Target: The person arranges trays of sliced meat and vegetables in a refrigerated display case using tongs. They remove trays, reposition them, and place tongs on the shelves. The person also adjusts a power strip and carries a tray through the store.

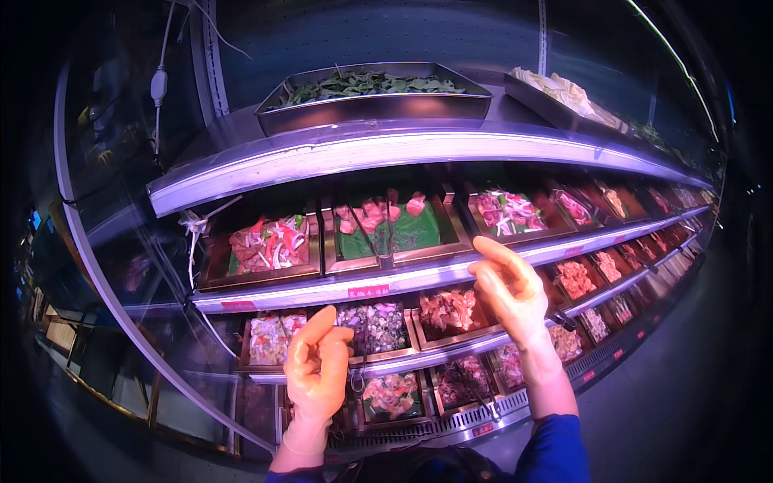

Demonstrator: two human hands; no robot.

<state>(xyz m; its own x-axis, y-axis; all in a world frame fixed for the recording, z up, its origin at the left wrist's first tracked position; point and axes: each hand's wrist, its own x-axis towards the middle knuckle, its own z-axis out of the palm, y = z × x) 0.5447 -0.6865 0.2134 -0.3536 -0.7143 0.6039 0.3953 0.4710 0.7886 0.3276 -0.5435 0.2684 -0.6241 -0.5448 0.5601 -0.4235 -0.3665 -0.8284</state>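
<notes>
Both of my hands wear thin pale gloves and are raised in front of a lit, tiered food display case. My left hand, fingers loosely curled and apart, holds nothing and overlaps the lower trays near one of purple and white chopped food. My right hand is half curled and empty, in front of the shelf edge beside a tray of orange-brown meat. Above my hands are trays of sliced meat with onion and pepper, pink meat cubes with metal tongs on a green leaf, and another onion-topped mix.
A metal tray of leafy greens stands on the top shelf, with a tray of pale cabbage at right. Lit shelf edges jut forward. A curved glass-panel frame rises at left, near white cables.
</notes>
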